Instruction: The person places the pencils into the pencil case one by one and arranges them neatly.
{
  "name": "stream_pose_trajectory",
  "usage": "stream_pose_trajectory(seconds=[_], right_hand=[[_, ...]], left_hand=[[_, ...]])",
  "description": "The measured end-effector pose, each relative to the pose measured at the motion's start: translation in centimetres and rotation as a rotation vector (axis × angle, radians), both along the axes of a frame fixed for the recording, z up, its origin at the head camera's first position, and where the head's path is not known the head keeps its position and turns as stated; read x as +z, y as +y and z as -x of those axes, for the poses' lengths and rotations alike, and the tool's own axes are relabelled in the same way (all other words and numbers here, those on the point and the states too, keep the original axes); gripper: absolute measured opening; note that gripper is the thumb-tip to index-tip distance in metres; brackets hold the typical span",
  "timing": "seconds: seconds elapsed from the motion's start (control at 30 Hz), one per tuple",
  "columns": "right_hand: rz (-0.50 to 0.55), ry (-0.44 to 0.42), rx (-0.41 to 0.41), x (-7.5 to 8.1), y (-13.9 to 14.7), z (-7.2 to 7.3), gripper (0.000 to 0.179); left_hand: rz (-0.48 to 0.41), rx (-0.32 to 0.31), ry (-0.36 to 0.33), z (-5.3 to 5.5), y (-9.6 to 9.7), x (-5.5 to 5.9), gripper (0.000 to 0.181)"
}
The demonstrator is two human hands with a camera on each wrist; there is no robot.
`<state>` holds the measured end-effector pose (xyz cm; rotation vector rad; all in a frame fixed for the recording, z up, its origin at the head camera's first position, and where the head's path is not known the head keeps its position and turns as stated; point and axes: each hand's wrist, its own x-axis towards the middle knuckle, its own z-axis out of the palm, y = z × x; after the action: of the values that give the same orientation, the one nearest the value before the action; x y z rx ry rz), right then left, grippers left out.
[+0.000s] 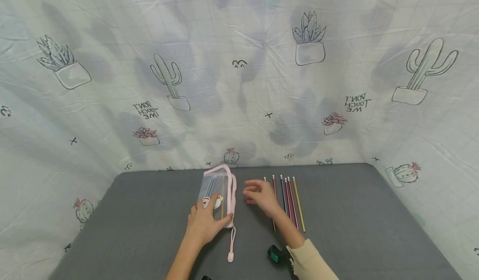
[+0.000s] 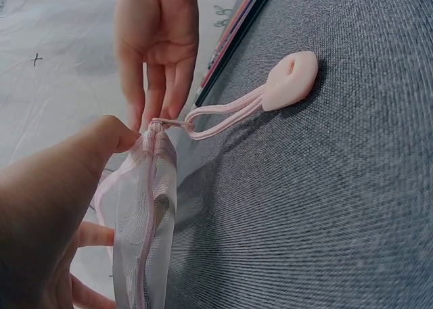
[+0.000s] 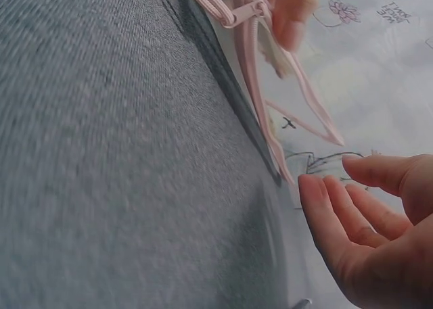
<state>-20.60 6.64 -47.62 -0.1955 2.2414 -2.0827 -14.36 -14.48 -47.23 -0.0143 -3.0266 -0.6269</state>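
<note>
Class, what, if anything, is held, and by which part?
The left hand holds the pouch down by its upper face, thumb near the zip; the right hand holds nothing.

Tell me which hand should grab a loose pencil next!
Probably the right hand: it's empty and near the loose pencils. The left hand is farther away, touching the pouch.
</note>
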Motion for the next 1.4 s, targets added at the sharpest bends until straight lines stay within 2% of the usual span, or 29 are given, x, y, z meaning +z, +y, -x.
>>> stream_pose_trajectory(seconds=[0.23, 0.43, 0.83, 1.13, 1.4], right_hand=[[-0.09, 0.038, -0.054, 0.5, 0.9, -0.4, 0.036], [-0.116, 0.031, -0.073, 0.8, 1.5, -0.4, 0.035], [-0.192, 0.071, -0.138, 0.8, 2.8, -0.5, 0.034], [-0.36, 0.168, -0.231, 0.5, 4.0, 0.0, 0.034], [-0.444, 0.139, -0.235, 0.5, 4.4, 0.0, 0.038]], left_hand=[[-0.006, -0.007, 0.009, 0.0, 0.0, -0.1, 0.088], [-0.011, -0.003, 0.0, 0.0, 0.0, 0.0, 0.088], [-0.017, 0.001, 0.007, -0.1, -0.1, 0.0, 0.088], [-0.019, -0.008, 0.015, -0.1, -0.1, -0.1, 0.087], [-0.017, -0.01, 0.007, -0.1, -0.1, 0.1, 0.087]])
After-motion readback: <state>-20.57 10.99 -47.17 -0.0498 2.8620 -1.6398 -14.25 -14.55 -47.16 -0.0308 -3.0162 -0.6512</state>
